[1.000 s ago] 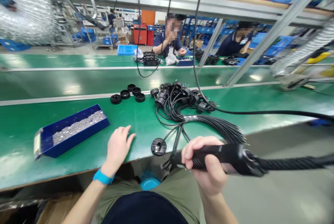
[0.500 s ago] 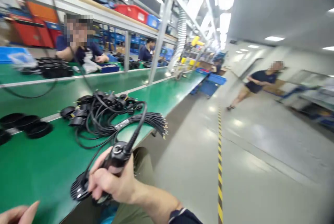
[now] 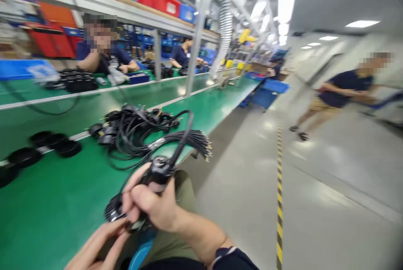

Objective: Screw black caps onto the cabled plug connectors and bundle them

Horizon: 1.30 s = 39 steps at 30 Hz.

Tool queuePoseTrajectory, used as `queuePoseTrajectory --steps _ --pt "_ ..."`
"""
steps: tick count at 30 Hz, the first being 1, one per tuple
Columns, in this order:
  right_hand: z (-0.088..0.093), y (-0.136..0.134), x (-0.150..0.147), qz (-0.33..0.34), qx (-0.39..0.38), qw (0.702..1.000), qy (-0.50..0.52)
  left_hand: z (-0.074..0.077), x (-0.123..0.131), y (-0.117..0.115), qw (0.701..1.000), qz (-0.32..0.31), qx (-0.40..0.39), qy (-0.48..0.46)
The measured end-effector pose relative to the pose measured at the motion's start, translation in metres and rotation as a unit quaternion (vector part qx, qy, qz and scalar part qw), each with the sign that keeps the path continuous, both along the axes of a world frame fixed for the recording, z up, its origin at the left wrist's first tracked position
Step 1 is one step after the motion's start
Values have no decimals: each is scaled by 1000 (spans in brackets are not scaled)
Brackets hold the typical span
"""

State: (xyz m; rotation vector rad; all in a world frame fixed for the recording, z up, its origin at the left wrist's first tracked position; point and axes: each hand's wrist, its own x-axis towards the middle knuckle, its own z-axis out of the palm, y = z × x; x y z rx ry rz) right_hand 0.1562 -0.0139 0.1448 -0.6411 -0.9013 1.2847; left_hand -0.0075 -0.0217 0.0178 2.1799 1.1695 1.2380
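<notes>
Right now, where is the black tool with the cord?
In the head view, the corded black tool is in the right hand, low and left of centre, in front of the black cable bundle.

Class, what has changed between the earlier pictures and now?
The view has swung right. The left hand, earlier open over the green bench, has moved right to the lower end of the black tool; contact is unclear. The right hand still holds the tool; the cable bundle lies on the bench as before.

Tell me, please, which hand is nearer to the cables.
Right. The right hand, around the tool, is on the near side of the cables; the left hand is farther back, lower in view.
</notes>
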Motion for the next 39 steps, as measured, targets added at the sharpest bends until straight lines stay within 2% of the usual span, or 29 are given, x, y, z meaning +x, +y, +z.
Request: queuePoseTrajectory --steps 4,11,22,26,29,34,39 --pt "1 1 5 -32 41 998 25 16 2 -14 998 -55 7 -15" --pt "-2 5 9 -1 105 994 5 21 17 -13 999 -2 -36 -10" --pt "2 18 -1 1 123 992 -23 15 9 -6 999 0 15 46" --pt "3 18 -8 4 136 990 -40 16 8 -2 998 31 50 35" --pt "1 19 -14 -21 136 987 -79 12 9 2 995 61 73 12" --pt "-2 19 -18 -58 160 975 -144 3 16 1 994 93 53 -30" --pt "-6 22 -19 -66 167 968 -178 -2 23 -6 994 90 52 -40"
